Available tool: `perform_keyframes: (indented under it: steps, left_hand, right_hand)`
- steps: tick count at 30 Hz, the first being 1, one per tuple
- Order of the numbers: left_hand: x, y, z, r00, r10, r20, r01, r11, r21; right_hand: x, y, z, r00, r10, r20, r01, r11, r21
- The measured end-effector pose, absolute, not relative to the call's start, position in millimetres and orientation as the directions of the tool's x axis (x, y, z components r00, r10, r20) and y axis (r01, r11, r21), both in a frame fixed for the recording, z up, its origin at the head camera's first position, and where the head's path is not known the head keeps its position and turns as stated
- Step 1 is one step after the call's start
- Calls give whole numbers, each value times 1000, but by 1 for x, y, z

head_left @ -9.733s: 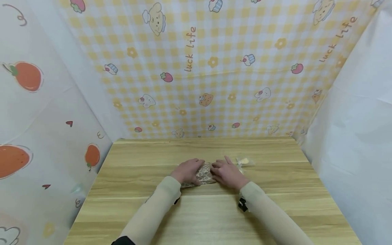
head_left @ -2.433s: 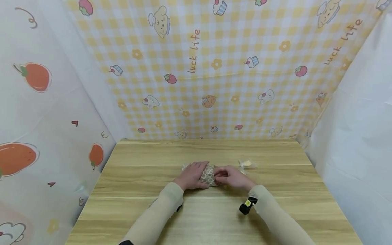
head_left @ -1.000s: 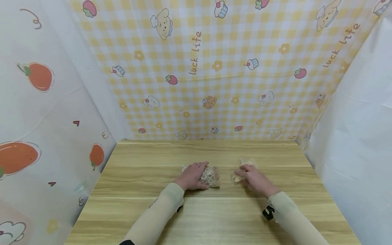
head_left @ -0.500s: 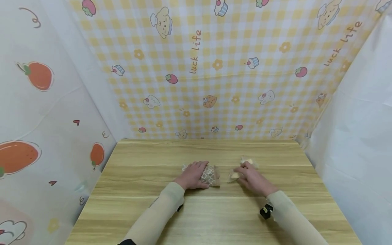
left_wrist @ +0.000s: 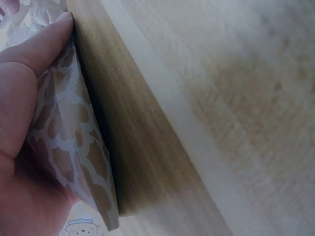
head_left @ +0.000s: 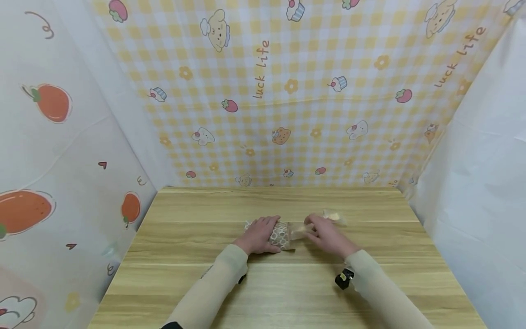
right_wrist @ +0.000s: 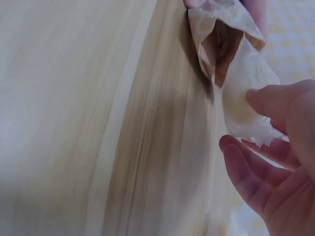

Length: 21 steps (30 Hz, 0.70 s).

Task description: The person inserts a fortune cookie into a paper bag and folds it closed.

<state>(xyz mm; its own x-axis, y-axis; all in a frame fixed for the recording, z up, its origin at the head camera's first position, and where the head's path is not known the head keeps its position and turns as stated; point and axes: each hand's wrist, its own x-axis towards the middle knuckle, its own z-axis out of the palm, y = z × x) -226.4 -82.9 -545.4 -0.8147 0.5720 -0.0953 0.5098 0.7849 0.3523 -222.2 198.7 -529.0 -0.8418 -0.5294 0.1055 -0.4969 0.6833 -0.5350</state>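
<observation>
A small brown paper bag with a white net-like pattern (head_left: 279,236) lies on the table. My left hand (head_left: 258,235) grips it across its left part, thumb on the near side and fingers on the far side. The bag's mouth faces right; the right wrist view shows the paper bag (right_wrist: 204,22) gaping, with a brown inside. My right hand (head_left: 328,234) pinches a clear-wrapped packet with something pale yellow in it (right_wrist: 241,98) between thumb and fingers. The packet's far end is right at the mouth and overlaps it in this view.
Another clear-wrapped pale yellow packet (head_left: 334,216) lies on the wooden table (head_left: 283,292), just beyond my right hand. A yellow checked cloth (head_left: 263,114) hangs behind the table's back edge, with white sheets on both sides.
My right hand has moved from the bag to the packets, taken one, and carried it left to the bag's mouth. My left hand stays on the bag.
</observation>
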Motion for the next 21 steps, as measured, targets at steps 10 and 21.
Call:
perform_keyframes:
  steps: [10, 21]
  left_hand:
    - [-227, -81, -546, -822, 558, -112, 487, 791, 370]
    - [-227, -80, -549, -822, 555, -127, 485, 800, 353]
  right_hand:
    - [-231, 179, -537, -820, -563, 105, -528, 673, -518]
    - [-234, 155, -540, -854, -497, 157, -495, 680, -541]
